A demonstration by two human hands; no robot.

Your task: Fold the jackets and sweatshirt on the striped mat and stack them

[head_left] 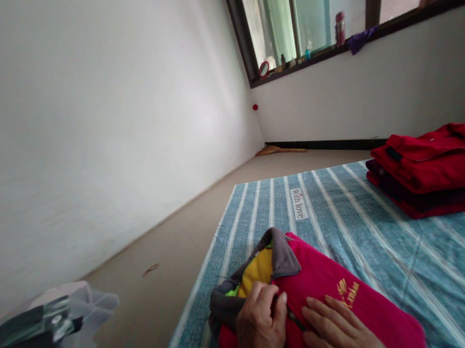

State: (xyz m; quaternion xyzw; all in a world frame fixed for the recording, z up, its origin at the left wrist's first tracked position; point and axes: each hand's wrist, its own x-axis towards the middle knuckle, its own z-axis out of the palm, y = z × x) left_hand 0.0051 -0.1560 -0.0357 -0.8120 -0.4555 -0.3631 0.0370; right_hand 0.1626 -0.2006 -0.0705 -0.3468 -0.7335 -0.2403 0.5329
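"With love" in dark letters, running top to bottom on a white label [301, 213] of the blue striped cloth [358, 209], gold lettering [353, 295] under a gold emblem [341, 286] on the pink shirt [368, 318], too blurred to read surely.

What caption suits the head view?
Left hand and right hand on a pink top, red clothes stacked nearby.

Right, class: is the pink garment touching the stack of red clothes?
Apart. The head view shows bare striped blue sheet between the pink garment and the stack of red clothes.
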